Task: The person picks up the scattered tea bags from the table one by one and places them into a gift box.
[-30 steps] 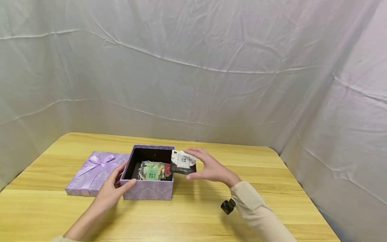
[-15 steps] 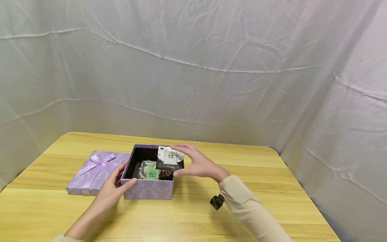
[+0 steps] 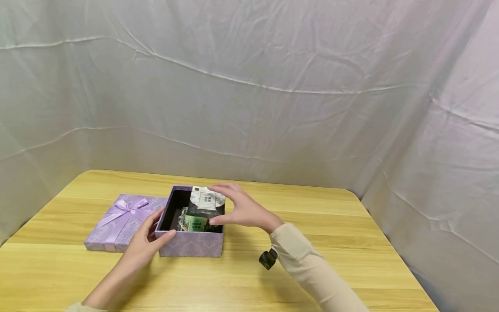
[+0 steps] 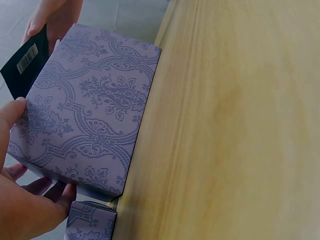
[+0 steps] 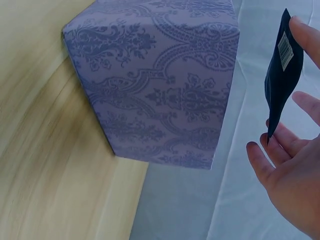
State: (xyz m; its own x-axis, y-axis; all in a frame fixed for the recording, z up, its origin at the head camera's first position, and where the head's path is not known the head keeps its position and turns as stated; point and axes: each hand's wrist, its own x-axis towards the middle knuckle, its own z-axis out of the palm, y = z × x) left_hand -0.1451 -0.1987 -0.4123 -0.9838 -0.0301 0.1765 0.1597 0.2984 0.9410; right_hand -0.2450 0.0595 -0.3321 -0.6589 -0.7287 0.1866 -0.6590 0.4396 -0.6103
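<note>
My right hand (image 3: pixel 245 210) pinches a flat black-and-white sachet (image 3: pixel 207 200) between thumb and fingers, above the opening of the purple patterned box (image 3: pixel 191 245). In the right wrist view, the dark back of the sachet, with a barcode label, faces the camera. My left hand (image 3: pixel 142 242) grips the box at its front left corner, with the thumb at the front rim and the fingers along the left side. Inside the box lies a green sachet (image 3: pixel 196 224), partly covered by the held one. The left wrist view shows the box's patterned front wall beside my left hand.
The purple box lid (image 3: pixel 121 225), tied with a lilac ribbon bow (image 3: pixel 132 207), lies on the wooden table (image 3: pixel 312 216) left of the box. A pale cloth (image 3: pixel 249 108) hangs behind the table and at both sides.
My right hand has moved left with the black-and-white sachet, from beside the box's right edge to over its opening. My left hand and the box have stayed in place.
</note>
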